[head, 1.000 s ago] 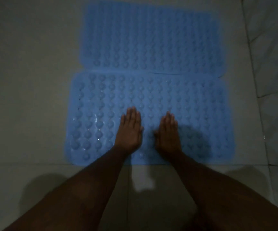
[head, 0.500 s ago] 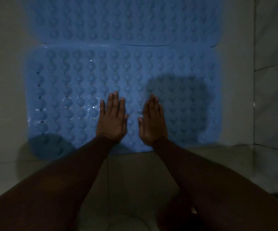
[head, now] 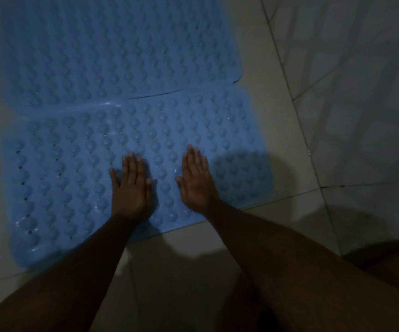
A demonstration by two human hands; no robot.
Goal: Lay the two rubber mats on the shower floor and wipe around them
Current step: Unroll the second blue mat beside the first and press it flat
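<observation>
Two blue rubber mats with rows of round bumps lie flat on the pale tiled shower floor, long edges meeting. The near mat (head: 74, 164) lies under both hands; the far mat (head: 109, 49) lies beyond it. My left hand (head: 131, 188) rests palm down on the near mat, fingers extended and nearly together. My right hand (head: 198, 180) lies flat beside it, a little to the right, near the mat's front edge. Neither hand holds anything. No cloth is in view.
Pale floor tiles (head: 289, 164) with dark grout lines surround the mats. A tiled surface (head: 361, 92) rises on the right. My knee or leg (head: 385, 259) shows at the lower right. The light is dim and my arms cast shadows.
The view has swung to the right and tilted, so the mats now sit left of centre. Both hands stay flat on the near mat, slightly further apart.
</observation>
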